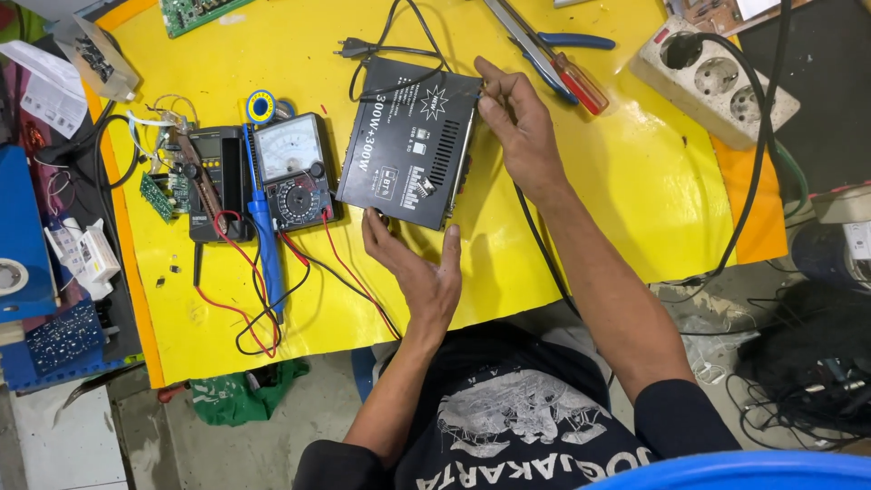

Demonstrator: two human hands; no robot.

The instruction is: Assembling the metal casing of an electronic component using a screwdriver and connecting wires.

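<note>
A black amplifier lies flat near the middle of a counter covered in yellow sheet, turned at a slight angle so its long sides run from upper right to lower left. Its top is a plain black metal lid with white printed markings, a white starburst emblem, and a block of ventilation slots toward the right edge. A thin black cable with a two-pin plug runs off its far end. The left hand rests at the near corner of the case, fingers open and spread, fingertips touching the lower edge; it grips nothing. The right hand is set against the far right corner, fingers curled loosely on the edge of the lid; whether it pinches anything small there cannot be told. Just left of the amplifier sits an analogue meter with a white dial face, and beside that a dark digital meter. A blue soldering iron lies between the two meters, with red and black leads looping over the near part of the sheet. A small green board sits at the left edge. Beyond the right hand lie a red-handled screwdriver and blue-handled pliers. A white power strip sits at the far right, with a black plug in one socket.
</note>
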